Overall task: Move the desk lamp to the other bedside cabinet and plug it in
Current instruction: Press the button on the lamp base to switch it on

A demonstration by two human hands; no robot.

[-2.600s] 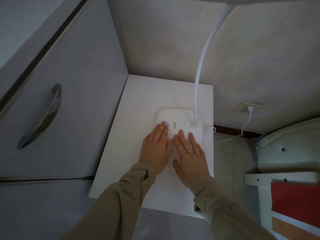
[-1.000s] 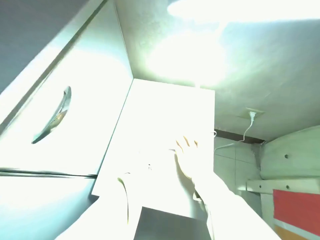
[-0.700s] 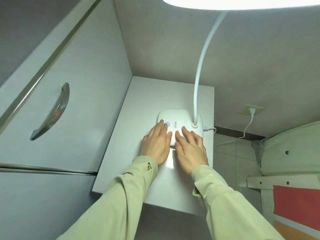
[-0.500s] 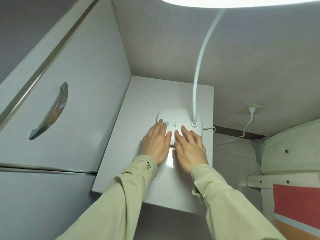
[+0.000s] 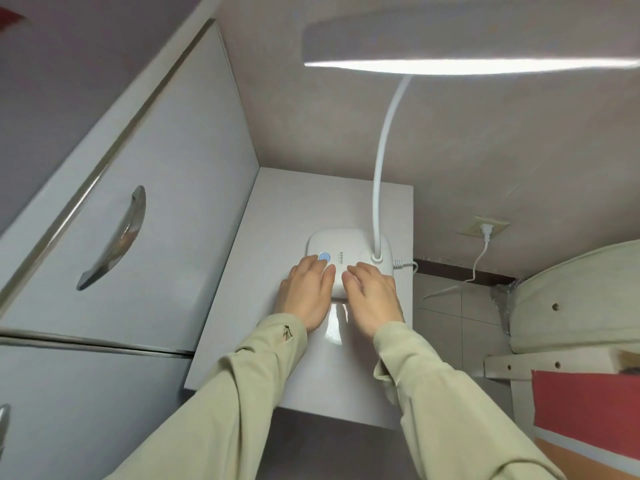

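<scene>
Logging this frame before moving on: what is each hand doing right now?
Left hand: open, flat, fingertips on the lamp base by its blue button, holding nothing.
Right hand: open, flat on the base, holding nothing.

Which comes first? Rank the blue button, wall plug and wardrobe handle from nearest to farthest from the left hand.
1. Blue button: on the lamp base, at the left hand's fingertips.
2. Wardrobe handle: on the door to the left.
3. Wall plug: in the socket, far right.
</scene>
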